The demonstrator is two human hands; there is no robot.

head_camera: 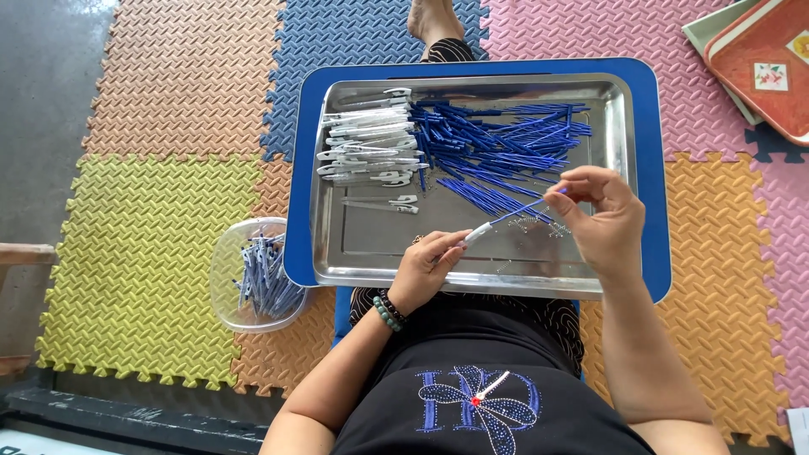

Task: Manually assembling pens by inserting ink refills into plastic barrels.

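A steel tray (371, 244) rests on a blue board (653, 168) over my lap. In it lie a heap of blue pen refills (497, 143) and a pile of white pen caps (371, 139). My left hand (425, 270) pinches the white end of a pen part (482, 232), and my right hand (598, 215) holds the tip of the blue refill (527, 208) that sticks into it. Both hands hover over the tray's near edge. Small metal springs (535, 223) are scattered under my right hand.
A clear plastic bowl (226, 291) with several assembled blue and white pens sits on the foam floor mat at my left. Stacked red and green trays (758, 59) lie at the top right. A bare foot (434, 21) shows beyond the board.
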